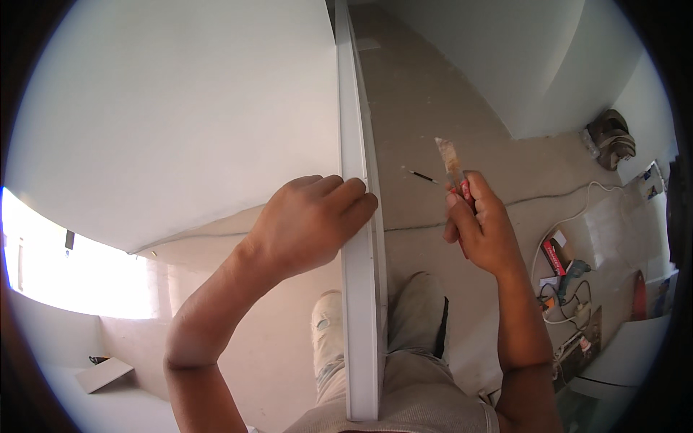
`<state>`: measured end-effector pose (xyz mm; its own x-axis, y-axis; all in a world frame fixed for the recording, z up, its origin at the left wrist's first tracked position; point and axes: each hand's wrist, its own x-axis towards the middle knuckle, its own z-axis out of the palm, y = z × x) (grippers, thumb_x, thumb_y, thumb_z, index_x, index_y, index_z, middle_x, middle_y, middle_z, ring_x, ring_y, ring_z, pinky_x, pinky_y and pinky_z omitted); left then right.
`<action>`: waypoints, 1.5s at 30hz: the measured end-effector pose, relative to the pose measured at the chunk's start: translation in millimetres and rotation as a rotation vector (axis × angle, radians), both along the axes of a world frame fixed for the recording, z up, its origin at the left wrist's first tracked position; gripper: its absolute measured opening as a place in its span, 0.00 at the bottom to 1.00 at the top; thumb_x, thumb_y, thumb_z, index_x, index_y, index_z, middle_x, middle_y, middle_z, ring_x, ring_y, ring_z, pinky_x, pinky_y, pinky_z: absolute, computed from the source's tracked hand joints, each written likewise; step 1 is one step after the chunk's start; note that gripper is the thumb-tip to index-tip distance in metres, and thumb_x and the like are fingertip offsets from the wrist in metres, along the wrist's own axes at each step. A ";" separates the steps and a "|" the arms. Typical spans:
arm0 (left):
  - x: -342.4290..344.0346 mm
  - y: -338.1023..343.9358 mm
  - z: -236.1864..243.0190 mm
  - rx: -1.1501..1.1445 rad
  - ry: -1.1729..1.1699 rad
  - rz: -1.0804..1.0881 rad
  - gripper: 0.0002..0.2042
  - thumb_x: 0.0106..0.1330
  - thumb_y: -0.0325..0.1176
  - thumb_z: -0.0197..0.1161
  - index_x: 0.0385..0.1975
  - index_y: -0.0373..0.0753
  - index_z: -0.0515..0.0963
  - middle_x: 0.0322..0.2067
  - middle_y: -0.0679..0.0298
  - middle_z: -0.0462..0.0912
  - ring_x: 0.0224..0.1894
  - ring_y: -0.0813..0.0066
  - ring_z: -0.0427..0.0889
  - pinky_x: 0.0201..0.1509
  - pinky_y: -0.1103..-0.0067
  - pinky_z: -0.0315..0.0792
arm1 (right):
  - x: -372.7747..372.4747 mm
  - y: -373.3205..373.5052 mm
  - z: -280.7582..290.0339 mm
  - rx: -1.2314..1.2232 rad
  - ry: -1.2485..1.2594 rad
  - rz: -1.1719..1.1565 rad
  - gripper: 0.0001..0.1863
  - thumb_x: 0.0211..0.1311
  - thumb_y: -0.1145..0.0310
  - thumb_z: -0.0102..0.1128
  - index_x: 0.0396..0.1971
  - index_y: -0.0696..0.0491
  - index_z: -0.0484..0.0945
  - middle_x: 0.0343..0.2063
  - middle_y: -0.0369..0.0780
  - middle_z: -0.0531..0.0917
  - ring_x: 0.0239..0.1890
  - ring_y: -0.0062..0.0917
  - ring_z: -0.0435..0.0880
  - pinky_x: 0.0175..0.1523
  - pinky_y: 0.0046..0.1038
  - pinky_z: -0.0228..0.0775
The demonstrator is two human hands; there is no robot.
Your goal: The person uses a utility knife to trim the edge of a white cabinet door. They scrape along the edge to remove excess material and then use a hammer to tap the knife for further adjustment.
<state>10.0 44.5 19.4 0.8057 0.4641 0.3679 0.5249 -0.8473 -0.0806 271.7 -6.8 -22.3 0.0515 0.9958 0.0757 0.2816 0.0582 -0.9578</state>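
The pale board [360,303] stands edge-up, its long axis running from the person's waist straight ahead. The left hand [307,224] lies over that edge with its fingers curled; their tips are hidden, so I cannot tell whether they grip. The right hand [485,227] has its fingers closed around the red-handled knife [449,156], apart from the board on its right, blade pointing ahead and slightly left.

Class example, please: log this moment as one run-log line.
left hand: fingers curled on long white strip | right hand: grips red-handled blade tool | floor: dark thin stick, grey cable
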 end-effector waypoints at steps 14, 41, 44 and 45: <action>-17.6 -26.5 -48.8 -0.415 -0.875 0.208 0.08 0.63 0.23 0.71 0.38 0.32 0.78 0.37 0.59 0.81 0.36 0.69 0.81 0.43 0.75 0.78 | -26.0 -25.6 19.9 0.544 -1.117 0.176 0.10 0.70 0.67 0.60 0.30 0.53 0.72 0.21 0.39 0.75 0.21 0.27 0.82 0.23 0.29 0.73; 31.8 -48.7 -90.8 -1.443 -1.471 0.159 0.43 0.69 0.40 0.71 0.75 0.26 0.53 0.66 0.39 0.70 0.70 0.51 0.69 0.72 0.67 0.64 | -72.7 -38.9 23.9 0.386 -1.668 0.019 0.11 0.70 0.65 0.60 0.31 0.51 0.69 0.22 0.37 0.79 0.21 0.26 0.85 0.23 0.27 0.78; 29.2 -74.1 -90.2 -0.816 -1.277 0.252 0.39 0.67 0.36 0.71 0.72 0.26 0.57 0.63 0.39 0.72 0.70 0.45 0.68 0.72 0.64 0.63 | -71.3 -39.0 23.2 0.417 -1.663 0.021 0.11 0.69 0.64 0.61 0.31 0.53 0.71 0.21 0.37 0.79 0.21 0.26 0.85 0.22 0.26 0.78; 28.0 -81.5 -82.1 -0.494 -1.132 0.296 0.38 0.67 0.35 0.72 0.71 0.26 0.58 0.62 0.39 0.72 0.69 0.43 0.69 0.72 0.63 0.64 | -70.0 -36.6 24.7 0.441 -1.650 0.019 0.11 0.68 0.63 0.61 0.31 0.53 0.72 0.21 0.37 0.79 0.21 0.26 0.85 0.22 0.26 0.78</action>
<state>38.0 -37.0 -62.7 -0.0027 0.8561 0.5169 0.2670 -0.4975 0.8254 201.8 -43.4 2.4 -0.3686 0.8858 0.2818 0.8790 0.2335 0.4158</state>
